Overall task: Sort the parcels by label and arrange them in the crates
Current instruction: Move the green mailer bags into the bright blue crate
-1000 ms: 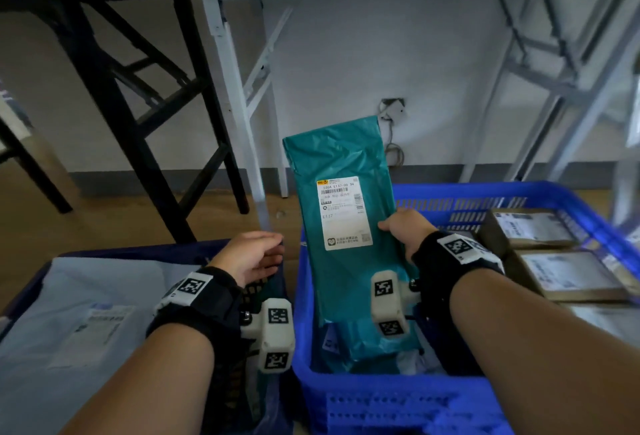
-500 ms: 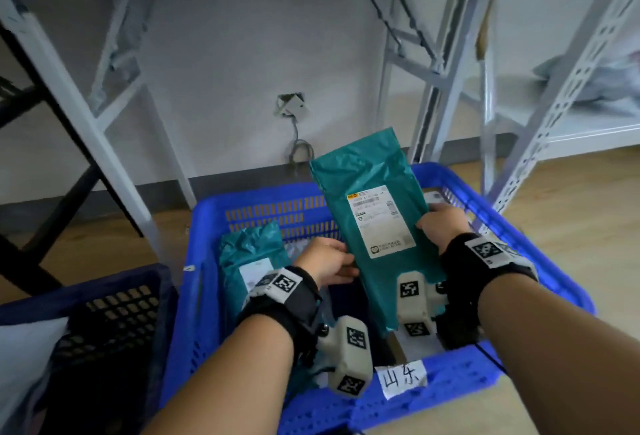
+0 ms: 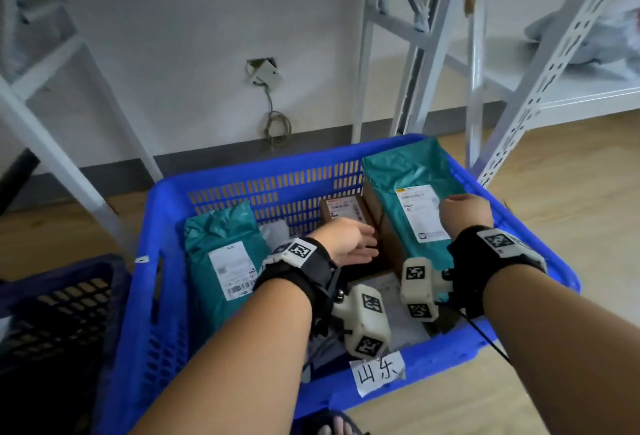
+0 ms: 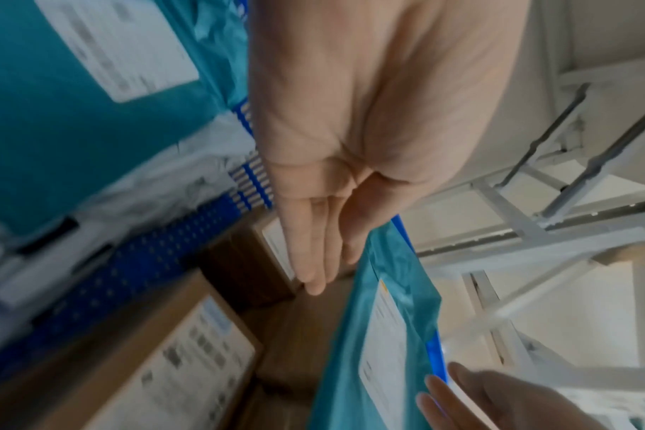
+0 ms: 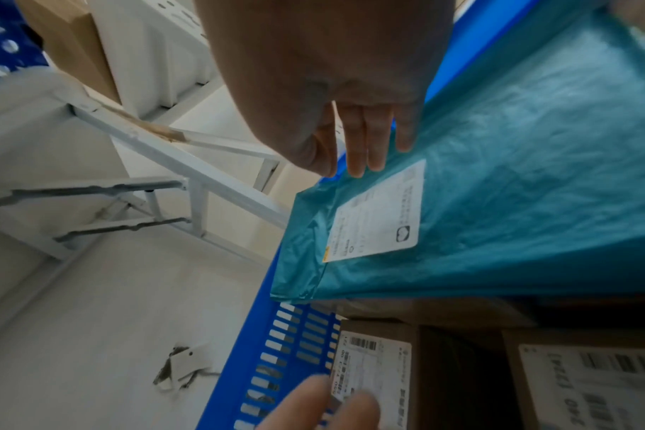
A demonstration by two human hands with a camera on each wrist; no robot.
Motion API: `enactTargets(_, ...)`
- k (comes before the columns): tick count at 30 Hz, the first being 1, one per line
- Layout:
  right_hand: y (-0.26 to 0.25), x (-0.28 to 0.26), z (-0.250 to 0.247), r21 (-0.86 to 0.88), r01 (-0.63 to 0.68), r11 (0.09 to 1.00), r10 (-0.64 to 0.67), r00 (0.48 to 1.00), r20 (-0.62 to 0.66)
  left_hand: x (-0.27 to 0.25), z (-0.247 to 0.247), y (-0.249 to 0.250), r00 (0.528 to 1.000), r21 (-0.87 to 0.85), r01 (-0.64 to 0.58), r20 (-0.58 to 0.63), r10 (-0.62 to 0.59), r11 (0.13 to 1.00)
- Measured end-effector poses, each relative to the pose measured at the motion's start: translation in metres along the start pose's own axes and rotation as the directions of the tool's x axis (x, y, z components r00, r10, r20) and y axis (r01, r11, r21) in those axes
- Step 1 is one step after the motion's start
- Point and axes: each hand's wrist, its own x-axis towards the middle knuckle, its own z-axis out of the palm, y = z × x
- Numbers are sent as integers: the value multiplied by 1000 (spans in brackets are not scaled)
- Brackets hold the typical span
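Note:
A blue crate (image 3: pixel 242 175) with a handwritten paper tag (image 3: pixel 379 372) on its near wall holds the parcels. A long teal parcel (image 3: pixel 408 192) (image 5: pixel 516 174) (image 4: pixel 350 363) lies tilted along the crate's right side, label up. My right hand (image 3: pixel 464 209) (image 5: pixel 365 151) pinches its right edge, fingers on the label face, thumb at the edge. My left hand (image 3: pixel 349 240) (image 4: pixel 313 261) hovers flat and empty over a small brown box (image 3: pixel 346 209) (image 5: pixel 372 372), just left of that parcel. A second teal parcel (image 3: pixel 225 251) leans at the crate's left.
More brown labelled boxes (image 4: pixel 173 363) (image 5: pixel 590 378) fill the crate floor under my wrists. A dark blue crate (image 3: pixel 59 313) stands at the left. White shelf uprights (image 3: pixel 519 105) and a table leg (image 3: pixel 69 175) rise close behind. A cable (image 3: pixel 273 123) hangs on the wall.
My view swung right from the dark crate to the blue one. The right hand lowered the teal parcel from upright to the crate's right side. The left hand came off the parcel and flattened.

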Motion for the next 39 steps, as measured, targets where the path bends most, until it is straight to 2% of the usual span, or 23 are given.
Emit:
enactTargets(4, -11, -2, 26, 97, 34, 995, -42, 996, 80, -17, -45, -2, 998, 140, 4, -58, 4, 990)
enactTargets(6, -22, -10, 39, 91, 69, 993, -82, 986, 147, -27, -65, -5, 993, 230, 16, -114, 11, 973)
enactTargets(8, -33, -23, 52, 65, 115, 991, -126, 967, 222, -41, -86, -10, 979, 319, 20, -201, 47, 948)
enactTargets(11, -48, -42, 76, 57, 161, 985, -171, 921, 349, -65, -121, -19, 953, 356, 45, -295, 67, 933)
enactTargets(14, -65, -65, 99, 55, 213, 976, -215, 867, 449, -90, -155, -28, 919, 317, 69, -389, 63, 946)
enactTargets(18, -88, -101, 126, 29, 280, 960, -248, 790, 561, -117, -194, -41, 832, 286, 47, -542, 121, 957)
enactTargets(24, -126, -164, 171, 57, 391, 919, -329, 680, 655, -163, -246, -58, 708, 232, 14, -689, 155, 973)
enactTargets(27, -142, -203, 195, 85, 462, 883, -384, 603, 699, -183, -277, -73, 664, 183, 50, -740, 104, 982)
enactTargets(30, -151, -245, 219, 89, 535, 840, -405, 510, 759, -197, -304, -93, 642, 111, 122, -767, 6, 986)
enactTargets(32, -153, -269, 233, 88, 590, 803, -425, 462, 779, -202, -319, -113, 647, 71, 208, -758, -82, 976)
enactTargets(34, -153, -286, 244, 45, 685, 727, -466, 444, 766, -205, -329, -133, 680, 87, 258, -724, -117, 962)
enactTargets(37, -155, -303, 247, -92, 779, 620, -501, 484, 718, -203, -336, -153, 787, 220, 314, -604, -123, 924)
enactTargets(39, -159, -308, 252, -114, 817, 565, -521, 460, 719, -195, -336, -155, 846, 262, 343, -503, -177, 902)
